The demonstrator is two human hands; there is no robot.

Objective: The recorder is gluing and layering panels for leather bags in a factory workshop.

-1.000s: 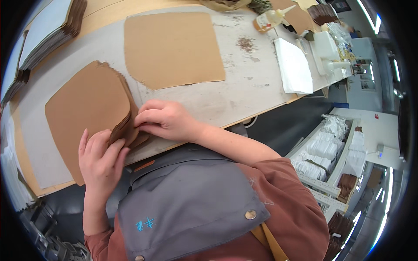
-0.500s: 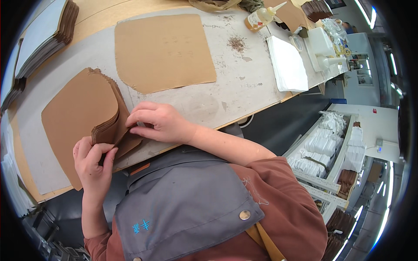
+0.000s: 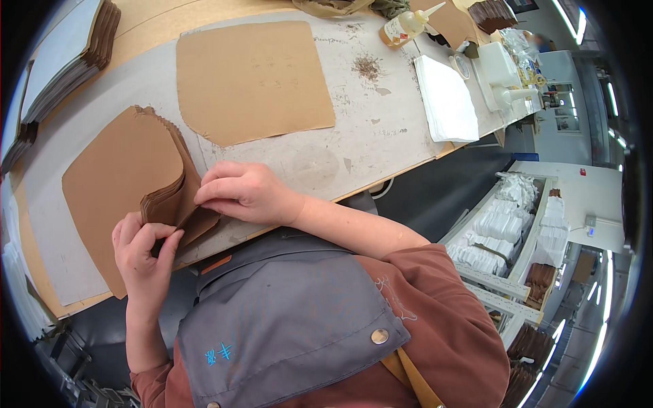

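Observation:
A stack of thin brown cut panels (image 3: pixel 119 160), fabric or leather, lies at the left of the table's near edge. Part of the stack is folded back, so its layered edges fan out in a curve. My left hand (image 3: pixel 144 251) pinches the near edge of the folded layers between thumb and fingers. Close beside it, my right hand (image 3: pixel 248 194) has thumb and forefinger pressed together on the edge of a panel. How many layers each hand grips is hidden. Beyond the hands lies a flat, lighter tan panel (image 3: pixel 255 81) with rounded corners.
Tall stacks of pale-topped sheets (image 3: pixel 64 54) stand at the far left. Toward the back right are a bottle of amber liquid (image 3: pixel 403 28), dark scraps (image 3: pixel 367 66), a pile of white sheets (image 3: pixel 445 98) and a tape roll (image 3: pixel 460 66). A rack (image 3: pixel 500 289) with white bundles stands right.
The fingers of my right hand have closed tighter together at the panel's edge. My left hand keeps its pinch, and the whole view has shifted slightly.

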